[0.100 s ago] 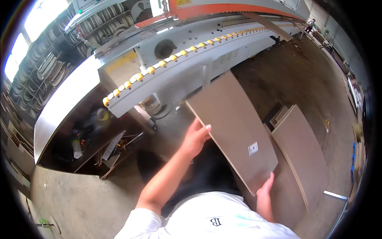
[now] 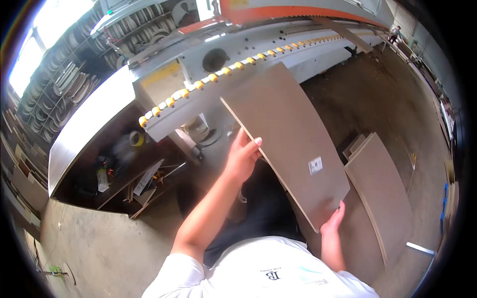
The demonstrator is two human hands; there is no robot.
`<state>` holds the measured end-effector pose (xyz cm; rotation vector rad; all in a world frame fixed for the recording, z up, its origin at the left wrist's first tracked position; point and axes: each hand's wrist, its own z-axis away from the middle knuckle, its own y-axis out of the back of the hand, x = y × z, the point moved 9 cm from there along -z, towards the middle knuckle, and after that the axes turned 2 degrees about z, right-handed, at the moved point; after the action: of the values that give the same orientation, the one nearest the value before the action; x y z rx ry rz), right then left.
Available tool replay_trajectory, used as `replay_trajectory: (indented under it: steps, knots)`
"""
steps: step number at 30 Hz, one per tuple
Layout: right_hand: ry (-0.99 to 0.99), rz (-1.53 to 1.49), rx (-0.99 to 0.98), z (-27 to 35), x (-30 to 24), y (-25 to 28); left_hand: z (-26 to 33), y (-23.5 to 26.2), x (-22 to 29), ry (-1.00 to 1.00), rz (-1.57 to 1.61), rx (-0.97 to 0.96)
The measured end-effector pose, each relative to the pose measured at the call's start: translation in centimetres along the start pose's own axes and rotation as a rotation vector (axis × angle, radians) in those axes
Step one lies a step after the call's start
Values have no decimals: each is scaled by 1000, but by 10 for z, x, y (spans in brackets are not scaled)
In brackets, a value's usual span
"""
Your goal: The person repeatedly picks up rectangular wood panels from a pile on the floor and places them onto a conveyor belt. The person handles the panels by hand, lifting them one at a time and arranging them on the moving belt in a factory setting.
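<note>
A flat brown-grey board (image 2: 283,124) with a small white label (image 2: 315,166) is held up in front of me, tilted. My left hand (image 2: 243,155) grips its left long edge, the thumb on the upper face and the fingers underneath, mostly hidden. At the near right corner, my right hand (image 2: 333,218) is closed on the board, with the thumb showing along its edge. The far end of the board overlaps the side of a long grey machine (image 2: 184,119) in my view; whether they touch I cannot tell.
Yellow rollers (image 2: 212,77) line the machine's near edge. More brown boards (image 2: 382,184) are stacked at my right. Under the metal worktop (image 2: 89,134) lie tools and scraps. Racks of edging coils (image 2: 69,82) stand at the far left. Another person (image 2: 395,32) is far off.
The far end of the board has risen and shifted slightly left toward the rollers. My left hand has moved up with it. My view has shifted a little.
</note>
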<state>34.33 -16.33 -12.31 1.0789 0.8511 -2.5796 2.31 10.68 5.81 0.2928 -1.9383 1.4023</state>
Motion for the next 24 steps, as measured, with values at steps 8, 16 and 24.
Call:
replay_trajectory:
  steps: [8, 16, 24]
  knots:
    - [136, 59, -380, 60, -2, -177, 29, 5, 39, -137, -91, 251]
    - [413, 548, -856, 131, -13, -281, 108, -39, 18, -267, -337, 182]
    - [546, 749, -971, 127, 5, -345, 107, -18, 75, -437, -790, 266]
